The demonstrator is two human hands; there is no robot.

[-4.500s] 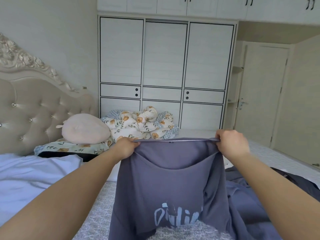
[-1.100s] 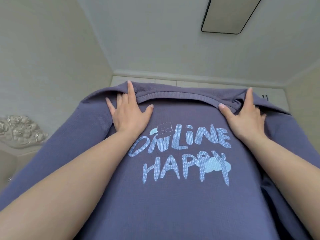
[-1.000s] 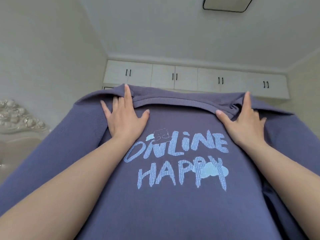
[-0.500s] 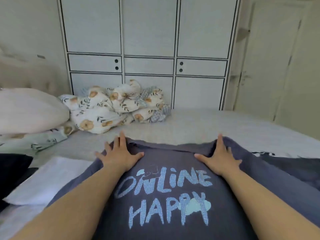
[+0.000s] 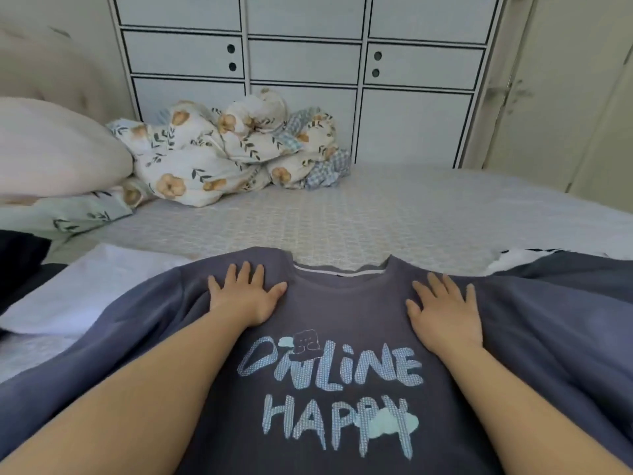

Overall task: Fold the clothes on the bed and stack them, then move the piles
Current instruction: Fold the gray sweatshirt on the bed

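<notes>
Bed (image 5: pixel 394 214) bears sweatshirt (image 5: pixel 342 310), floral quilt (image 5: pixel 219 156), pillow (image 5: pixel 51 149).

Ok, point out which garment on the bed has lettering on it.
The purple-grey sweatshirt under both hands, printed ONLINE HAPPY. The white garment at left shows no print.

The shirt (image 5: pixel 342 389) runs off the bottom edge — hem unseen — covering the white garment (image 5: pixel 85 289).
</notes>
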